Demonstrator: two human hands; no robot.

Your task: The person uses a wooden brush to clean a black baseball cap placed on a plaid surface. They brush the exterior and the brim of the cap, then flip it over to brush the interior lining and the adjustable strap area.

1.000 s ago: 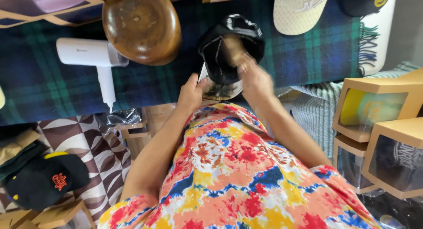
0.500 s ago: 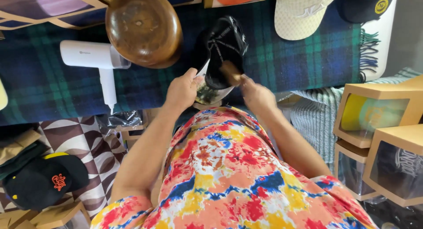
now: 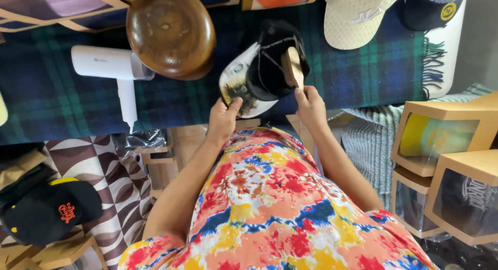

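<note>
A black cap (image 3: 270, 62) with a pale, stained brim lies upside down on the dark plaid blanket (image 3: 337, 78). My left hand (image 3: 224, 117) grips the edge of that brim. My right hand (image 3: 309, 103) holds a small wooden brush (image 3: 293, 66) upright over the cap's black crown. Both forearms reach out from a bright tie-dye shirt.
A brown wooden hat form (image 3: 171, 31) and a white handheld steamer (image 3: 111, 67) lie left of the cap. A cream cap (image 3: 358, 15) and a dark cap (image 3: 433, 8) sit at the top right. Windowed cardboard boxes (image 3: 446, 140) stand right; a black cap (image 3: 49, 213) lies lower left.
The cap has been turned so its pale brim now faces up toward the left. My right hand has pulled back from the crown and now holds the brush upright.
</note>
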